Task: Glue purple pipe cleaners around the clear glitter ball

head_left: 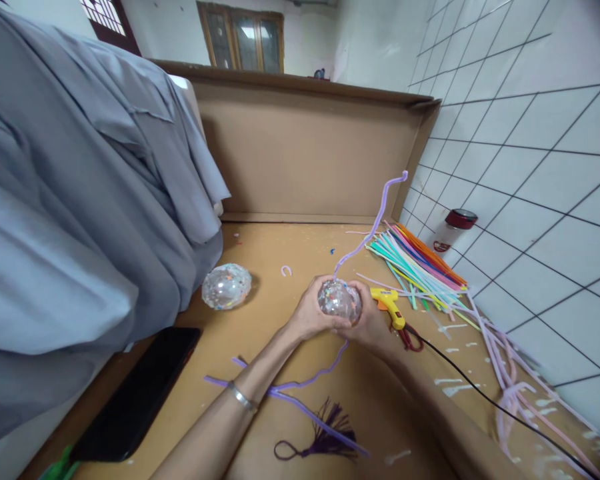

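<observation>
Between both hands is a clear ball with colourful specks. My left hand wraps its left side, and my right hand closes round its right side. A wavy purple pipe cleaner rises from the top of the ball toward the back. Another purple strand comes out below the ball and runs left to crossed purple pipe cleaners under my left forearm. A dark purple tassel with a loop lies in front. To the left rests a second clear speckled ball.
A yellow glue gun with a black cord lies right of my hands. Behind it are many coloured pipe cleaners and a red-lidded jar by the tiled wall. A black tablet-like slab and grey cloth are left; a cardboard panel stands behind.
</observation>
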Tool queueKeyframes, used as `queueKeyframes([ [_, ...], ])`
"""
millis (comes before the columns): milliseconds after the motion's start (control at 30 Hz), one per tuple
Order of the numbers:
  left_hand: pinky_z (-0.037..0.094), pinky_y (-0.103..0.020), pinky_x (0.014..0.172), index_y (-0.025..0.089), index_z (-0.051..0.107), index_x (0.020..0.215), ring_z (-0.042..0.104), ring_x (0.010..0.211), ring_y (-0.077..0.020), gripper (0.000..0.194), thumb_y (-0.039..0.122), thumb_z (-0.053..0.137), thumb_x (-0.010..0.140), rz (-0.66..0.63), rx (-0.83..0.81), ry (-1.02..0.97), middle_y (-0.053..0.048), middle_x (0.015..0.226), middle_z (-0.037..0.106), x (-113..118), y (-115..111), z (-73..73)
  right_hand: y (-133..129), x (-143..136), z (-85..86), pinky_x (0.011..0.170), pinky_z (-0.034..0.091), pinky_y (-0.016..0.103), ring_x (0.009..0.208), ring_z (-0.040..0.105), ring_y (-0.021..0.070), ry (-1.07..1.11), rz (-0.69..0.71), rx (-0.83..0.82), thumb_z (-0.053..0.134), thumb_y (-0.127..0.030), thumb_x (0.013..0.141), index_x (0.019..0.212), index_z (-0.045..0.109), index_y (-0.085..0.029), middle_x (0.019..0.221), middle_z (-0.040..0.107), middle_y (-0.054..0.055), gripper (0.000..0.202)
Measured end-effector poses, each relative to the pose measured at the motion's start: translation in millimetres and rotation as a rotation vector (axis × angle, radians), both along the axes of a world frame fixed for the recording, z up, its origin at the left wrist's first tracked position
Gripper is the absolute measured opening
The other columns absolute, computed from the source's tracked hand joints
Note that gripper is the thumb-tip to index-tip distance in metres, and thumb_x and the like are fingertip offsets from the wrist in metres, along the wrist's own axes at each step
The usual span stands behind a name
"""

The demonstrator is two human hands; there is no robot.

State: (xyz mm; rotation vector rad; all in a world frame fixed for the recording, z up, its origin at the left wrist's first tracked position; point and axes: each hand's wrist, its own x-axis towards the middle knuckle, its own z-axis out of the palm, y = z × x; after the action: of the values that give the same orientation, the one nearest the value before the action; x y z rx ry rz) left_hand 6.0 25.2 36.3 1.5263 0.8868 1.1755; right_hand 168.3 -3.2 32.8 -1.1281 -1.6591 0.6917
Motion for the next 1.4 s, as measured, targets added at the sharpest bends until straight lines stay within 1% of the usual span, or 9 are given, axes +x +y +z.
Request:
queueKeyframes([
  [133,0.048,-0.04,0.099,0.02,0.052,0.125,0.06,0.113,-0.0284,0.099,0.03,0.096,0.036,-0.026,-0.027,0.033,-0.009,0.12,0.062,-2.4,1.8,1.2,1.8,0.3,-3.5,0.079,0.054,0.036,0.092,0.061,0.023,-0.008,-0.006,0.01,0.079,-0.03,0.051,0.118,0.042,-0.025,0.105,0.059,0.005,0.077],
  [300,0.048,-0.04,0.098,0.022,0.053,0.127,0.06,0.111,-0.0282,0.099,0.032,0.096,0.038,-0.071,-0.016,0.079,-0.008,0.119,0.063,-5.0,3.9,3.9,1.0,0.1,-2.4,0.081,0.053,0.037,0.093,0.061,0.0238,-0.034,-0.057,0.045,0.075,-0.031,0.053,0.119,0.042,-0.024,0.108,0.058,0.007,0.074],
  [467,0.048,-0.04,0.098,0.021,0.052,0.125,0.061,0.11,-0.0275,0.098,0.033,0.095,0.038,0.022,0.025,0.09,-0.008,0.118,0.063,1.8,0.2,7.9,-2.5,-4.9,-4.7,0.079,0.054,0.039,0.092,0.062,0.025,-0.066,-0.097,0.075,0.074,-0.03,0.055,0.121,0.04,-0.023,0.109,0.058,0.009,0.075],
  [767,0.051,-0.035,0.089,0.021,0.058,0.113,0.064,0.098,-0.0231,0.073,0.021,0.086,0.046,0.124,0.056,0.142,-0.005,0.109,0.065,7.6,-9.8,22.7,-6.0,-9.7,-7.7,0.079,0.056,0.04,0.094,0.063,0.0245,-0.064,-0.115,0.088,0.075,-0.024,0.056,0.123,0.037,-0.024,0.113,0.057,0.009,0.077],
  [900,0.051,-0.035,0.088,0.022,0.058,0.113,0.064,0.097,-0.0227,0.071,0.024,0.086,0.048,0.141,0.092,0.163,-0.004,0.108,0.065,5.5,-5.7,17.6,-7.7,-6.5,-1.4,0.088,0.054,0.043,0.103,0.062,0.0257,-0.093,-0.047,0.054,0.081,-0.028,0.057,0.126,0.037,-0.025,0.117,0.057,0.008,0.082],
  [1000,0.051,-0.036,0.09,0.022,0.057,0.114,0.064,0.1,-0.0234,0.07,0.024,0.085,0.05,0.166,0.128,0.197,-0.004,0.109,0.065,3.4,-2.1,13.7,-9.4,-4.2,7.7,0.099,0.05,0.046,0.114,0.058,0.0274,-0.135,-0.013,0.054,0.077,-0.028,0.062,0.127,0.039,-0.026,0.123,0.056,0.008,0.075],
  [1167,0.05,-0.036,0.094,0.021,0.055,0.114,0.062,0.103,-0.0238,0.067,0.027,0.082,0.054,0.225,0.238,0.256,-0.005,0.111,0.063,0.5,1.1,12.7,-10.2,5.0,20.2,0.114,0.035,0.052,0.136,0.042,0.0332,-0.2,0.046,0.065,0.068,-0.022,0.07,0.128,0.046,-0.024,0.137,0.051,0.012,0.062],
  [1267,0.048,-0.039,0.098,0.021,0.055,0.115,0.06,0.11,-0.0258,0.064,0.03,0.081,0.057,0.225,0.342,0.321,-0.008,0.117,0.061,1.0,-0.3,11.4,-11.3,10.9,24.6,0.112,0.036,0.05,0.134,0.044,0.0301,-0.132,-0.024,0.046,0.065,-0.033,0.079,0.127,0.048,-0.024,0.136,0.053,0.01,0.052],
  [1400,0.044,-0.044,0.104,0.02,0.054,0.117,0.055,0.12,-0.0306,0.062,0.028,0.079,0.061,0.181,0.478,0.424,-0.012,0.123,0.059,4.2,-4.3,6.4,-13.2,12.0,30.2,0.096,0.048,0.043,0.108,0.06,0.0254,-0.005,-0.198,0.09,0.064,-0.043,0.082,0.12,0.054,-0.023,0.115,0.062,0.009,0.044],
])
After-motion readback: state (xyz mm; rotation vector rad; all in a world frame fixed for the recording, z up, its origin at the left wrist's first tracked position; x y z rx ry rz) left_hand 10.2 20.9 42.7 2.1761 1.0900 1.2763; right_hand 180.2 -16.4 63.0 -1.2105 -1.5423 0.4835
